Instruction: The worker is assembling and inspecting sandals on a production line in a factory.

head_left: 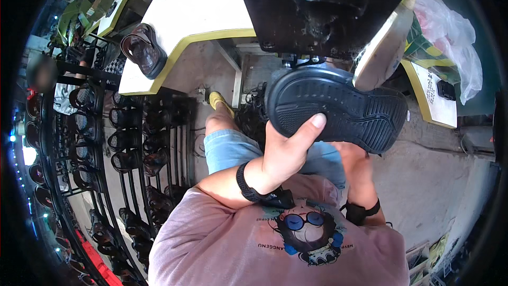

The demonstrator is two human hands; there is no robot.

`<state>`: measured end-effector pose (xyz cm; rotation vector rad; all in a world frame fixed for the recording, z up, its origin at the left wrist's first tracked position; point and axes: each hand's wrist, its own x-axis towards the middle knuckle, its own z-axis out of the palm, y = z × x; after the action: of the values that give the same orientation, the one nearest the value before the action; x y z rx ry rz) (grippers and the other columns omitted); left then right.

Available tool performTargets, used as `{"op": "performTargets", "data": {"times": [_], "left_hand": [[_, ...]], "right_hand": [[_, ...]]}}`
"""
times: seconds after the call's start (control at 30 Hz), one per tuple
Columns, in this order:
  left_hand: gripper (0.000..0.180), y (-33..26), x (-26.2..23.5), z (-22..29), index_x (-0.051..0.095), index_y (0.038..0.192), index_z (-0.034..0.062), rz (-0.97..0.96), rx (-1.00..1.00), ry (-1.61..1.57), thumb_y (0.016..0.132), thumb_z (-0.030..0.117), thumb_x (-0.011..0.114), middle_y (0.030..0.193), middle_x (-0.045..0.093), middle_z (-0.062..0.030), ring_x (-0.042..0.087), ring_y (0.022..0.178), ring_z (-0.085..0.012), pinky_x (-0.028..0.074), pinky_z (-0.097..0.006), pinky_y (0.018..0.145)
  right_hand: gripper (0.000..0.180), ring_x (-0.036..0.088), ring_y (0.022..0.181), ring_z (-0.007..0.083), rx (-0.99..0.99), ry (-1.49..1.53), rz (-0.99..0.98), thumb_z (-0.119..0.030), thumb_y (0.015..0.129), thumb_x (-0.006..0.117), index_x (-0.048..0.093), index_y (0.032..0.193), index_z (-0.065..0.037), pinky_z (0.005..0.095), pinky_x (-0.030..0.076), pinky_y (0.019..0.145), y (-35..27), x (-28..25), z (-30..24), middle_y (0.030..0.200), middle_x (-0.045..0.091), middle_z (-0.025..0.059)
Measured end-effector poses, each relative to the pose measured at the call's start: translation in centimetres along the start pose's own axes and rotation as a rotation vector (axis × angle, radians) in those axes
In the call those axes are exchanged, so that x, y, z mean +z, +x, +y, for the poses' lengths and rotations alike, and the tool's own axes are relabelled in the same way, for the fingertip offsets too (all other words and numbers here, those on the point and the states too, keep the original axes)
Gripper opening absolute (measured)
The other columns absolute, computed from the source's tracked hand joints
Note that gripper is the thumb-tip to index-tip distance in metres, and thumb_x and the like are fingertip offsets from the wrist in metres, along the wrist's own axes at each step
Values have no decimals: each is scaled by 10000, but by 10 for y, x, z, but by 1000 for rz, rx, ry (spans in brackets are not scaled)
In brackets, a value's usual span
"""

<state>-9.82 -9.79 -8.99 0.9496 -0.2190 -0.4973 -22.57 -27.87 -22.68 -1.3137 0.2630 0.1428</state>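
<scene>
A black sandal [328, 108] is held up in front of me with its ridged sole facing me. My left hand [293, 151] grips its near edge, the thumb pressed flat on the sole and the other fingers hidden behind. My right hand [353, 153] reaches up behind the narrower right part of the sandal, which hides its fingers. Over the sandal's far edge hangs a pale, curved, blade-like piece [383, 47], its lower tip at the sole's rim. It is beside a dark machine body [312, 10] with whitish fibres stuck on it.
On the left, a white worktable [201, 8] with a yellow edge carries a dark brown sandal [144, 52]. Black racks [98, 180] below it hold several sandals. To the right, a clear plastic bag [447, 37] lies by a white table corner [431, 98] with a small black object.
</scene>
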Motion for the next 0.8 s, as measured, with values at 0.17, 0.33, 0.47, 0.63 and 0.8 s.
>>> {"op": "performTargets", "data": {"times": [0.17,0.33,0.47,0.63,0.8], "left_hand": [[503,-7,-29,-3,518,1182,6,80,115,-252,803,294,678,1111,608,-128,605,1014,-256,500,-386,894],[577,-6,-85,15,520,1211,34,181,187,-291,758,337,707,1139,613,-137,613,1021,-293,528,-444,861],[682,-4,-122,40,483,1270,29,158,253,-301,751,412,707,1225,563,-157,561,1105,-316,490,-466,922],[948,9,-130,108,342,1378,12,94,395,54,708,585,691,1354,415,-216,445,1226,-333,388,-468,1014],[719,22,-102,146,531,1230,-11,-254,514,1332,652,313,811,1226,548,-155,531,1119,-243,417,-354,941]], "right_hand": [[721,387,1295,298,-444,807,108,-242,759,707,375,1362,-26,500,260,1103,8,21,-50,1361,447,134],[657,448,1245,295,-457,799,-28,-66,754,661,393,1355,-55,489,314,1074,39,72,-54,1332,485,104],[556,489,1200,299,-391,845,-84,38,757,611,469,1286,-55,488,349,1047,51,117,-55,1278,528,96],[516,528,1067,179,-287,756,-43,95,732,662,520,1214,-22,326,410,948,64,141,-82,1165,567,62],[482,539,1018,145,-519,67,-162,-5,722,745,546,1161,4,309,432,913,85,129,-116,1117,595,54]]}}
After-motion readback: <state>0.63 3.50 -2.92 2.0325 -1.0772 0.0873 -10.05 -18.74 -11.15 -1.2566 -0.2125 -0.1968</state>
